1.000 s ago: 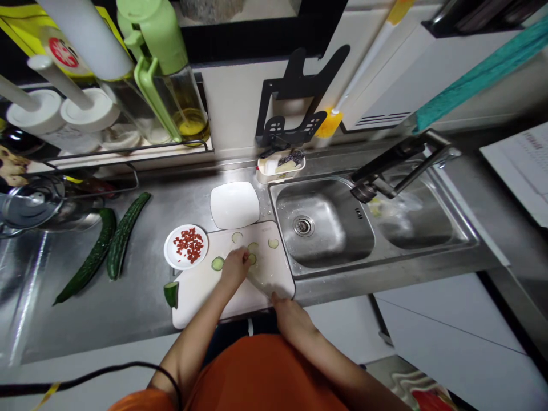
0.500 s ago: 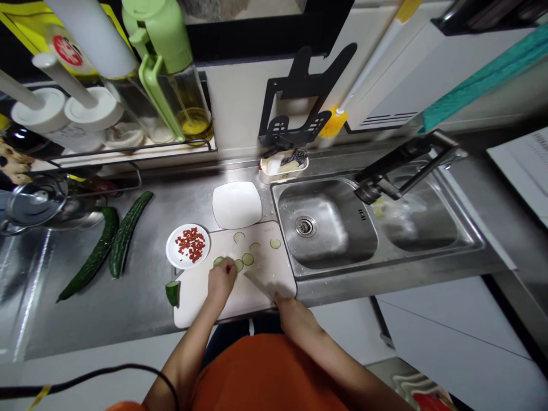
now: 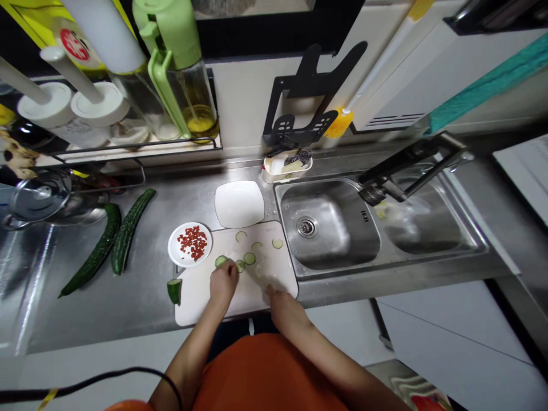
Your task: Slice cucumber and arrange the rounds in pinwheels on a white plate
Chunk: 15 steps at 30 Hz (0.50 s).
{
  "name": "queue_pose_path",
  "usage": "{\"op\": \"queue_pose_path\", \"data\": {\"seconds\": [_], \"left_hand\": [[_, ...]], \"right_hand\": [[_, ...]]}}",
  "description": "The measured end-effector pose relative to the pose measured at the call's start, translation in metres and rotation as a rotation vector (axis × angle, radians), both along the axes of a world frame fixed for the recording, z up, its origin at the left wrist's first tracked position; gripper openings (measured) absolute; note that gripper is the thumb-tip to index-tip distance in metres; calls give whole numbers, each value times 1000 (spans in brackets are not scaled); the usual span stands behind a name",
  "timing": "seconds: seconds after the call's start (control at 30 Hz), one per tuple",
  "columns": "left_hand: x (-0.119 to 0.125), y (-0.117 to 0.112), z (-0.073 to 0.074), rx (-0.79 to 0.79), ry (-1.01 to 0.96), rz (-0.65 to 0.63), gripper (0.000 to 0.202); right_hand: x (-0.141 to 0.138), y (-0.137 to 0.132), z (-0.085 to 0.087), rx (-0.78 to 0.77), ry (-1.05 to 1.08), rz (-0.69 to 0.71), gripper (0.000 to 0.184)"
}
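Observation:
My left hand is closed, fingers curled down over the white cutting board; whatever is in its grip is hidden. A cucumber slice lies right beside its fingertips, and another slice shows just behind the knuckles. More thin slices, such as the cucumber slice, are scattered over the board's upper half. My right hand is wrapped around a knife, its blade blurred and angled toward the left hand. At the board's left edge sits a cut cucumber end.
A white plate of chopped red bits touches the board's upper left. Behind the board lies a square white plate. Two whole cucumbers rest on the left counter. To the right are the sink and a black faucet.
The knife and my right hand have shifted slightly left, closer to my left hand. My left hand stays in about the same place on the board. The camera view has moved a little.

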<state>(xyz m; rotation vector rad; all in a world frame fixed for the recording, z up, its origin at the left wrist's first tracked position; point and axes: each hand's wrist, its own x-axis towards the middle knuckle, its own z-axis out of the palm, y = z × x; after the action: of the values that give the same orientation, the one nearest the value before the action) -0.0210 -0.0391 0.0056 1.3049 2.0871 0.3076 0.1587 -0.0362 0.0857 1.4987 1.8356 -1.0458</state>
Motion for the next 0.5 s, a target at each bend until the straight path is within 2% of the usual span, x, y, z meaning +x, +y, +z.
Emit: {"op": "queue_pose_path", "data": {"seconds": [0.5], "left_hand": [[0, 2, -3, -22, 30, -5, 18]], "right_hand": [[-11, 5, 5, 42, -21, 31, 43]]}}
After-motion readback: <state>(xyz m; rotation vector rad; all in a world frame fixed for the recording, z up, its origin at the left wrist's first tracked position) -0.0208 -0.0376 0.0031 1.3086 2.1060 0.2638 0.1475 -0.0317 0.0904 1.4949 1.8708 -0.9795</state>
